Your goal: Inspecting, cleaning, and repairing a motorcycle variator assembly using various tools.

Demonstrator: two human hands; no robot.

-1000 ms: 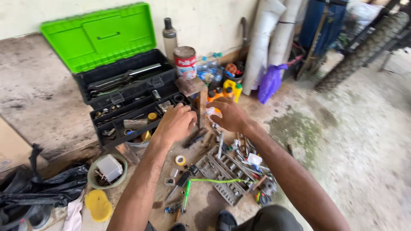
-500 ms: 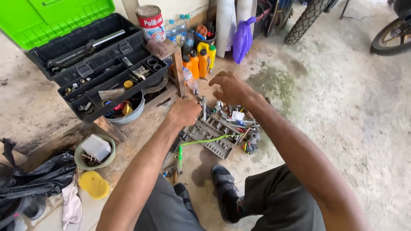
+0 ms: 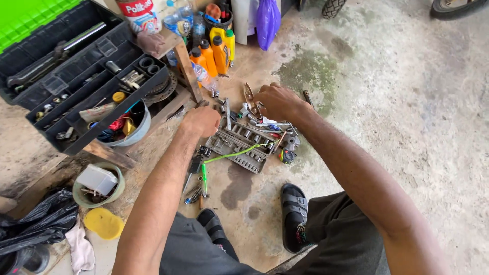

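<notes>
My left hand is curled into a fist at the left end of a grey socket tray on the concrete floor. I see nothing in it. My right hand hovers over a scatter of loose tools just beyond the tray. Its fingers bend down beside a pair of pliers, and whether they grip anything is hidden. A green cable runs across the tray toward small screwdrivers.
An open black toolbox with a green lid sits at the left. Orange bottles, a purple bag and a tin stand behind. A bowl holding a white box, a yellow sponge and my sandals are near.
Both hands have dropped from in front of the toolbox to the tools on the floor. The right hand now sits over the loose pile and the view has tilted down.
</notes>
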